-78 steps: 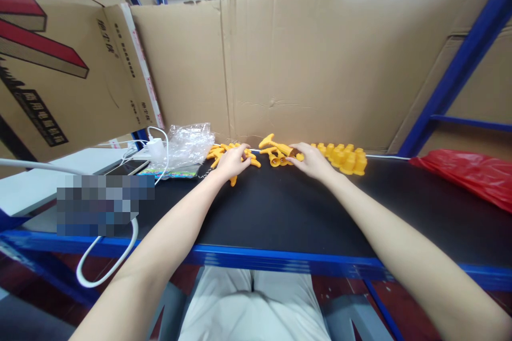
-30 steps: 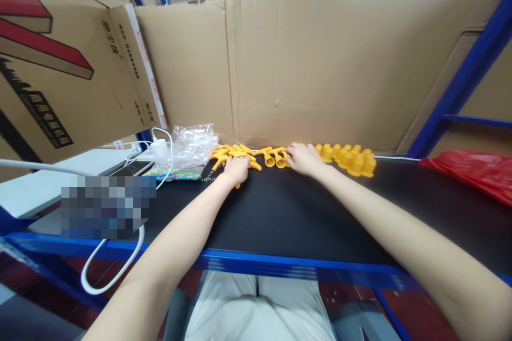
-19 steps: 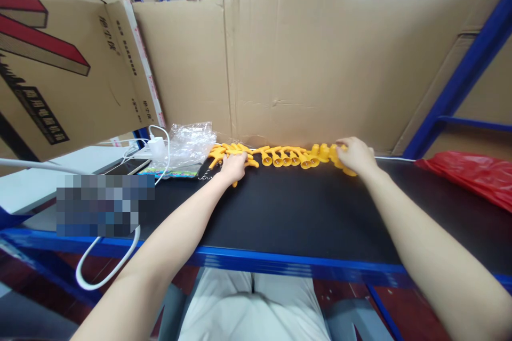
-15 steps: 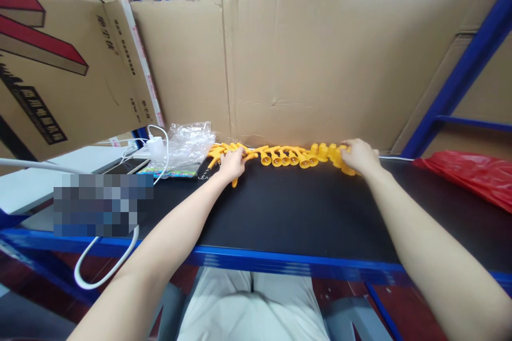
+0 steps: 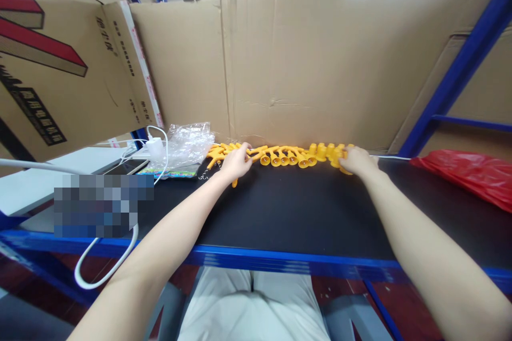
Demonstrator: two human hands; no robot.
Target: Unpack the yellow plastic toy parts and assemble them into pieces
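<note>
A row of small yellow plastic parts [image 5: 292,156] runs along the back of the black worktop [image 5: 304,208], against a cardboard wall. My left hand [image 5: 236,162] rests on the left end of the row, its fingers curled over several yellow pieces [image 5: 218,152]. My right hand [image 5: 357,160] lies over the yellow cup-shaped pieces [image 5: 328,152] at the right end, fingers bent down on them. Whether either hand truly grips a piece is hidden by the fingers.
A crumpled clear plastic bag [image 5: 188,144], a white charger with cable [image 5: 155,145] and a phone [image 5: 126,167] lie at the left. A red plastic bag [image 5: 472,176] sits at the right. Cardboard sheets [image 5: 304,64] wall the back; blue shelf rails [image 5: 280,261] edge the front.
My right hand has slid right from the middle of the row to the cup-shaped pieces at its right end. The yellow pieces now lie strung out between both hands. My left hand barely moved.
</note>
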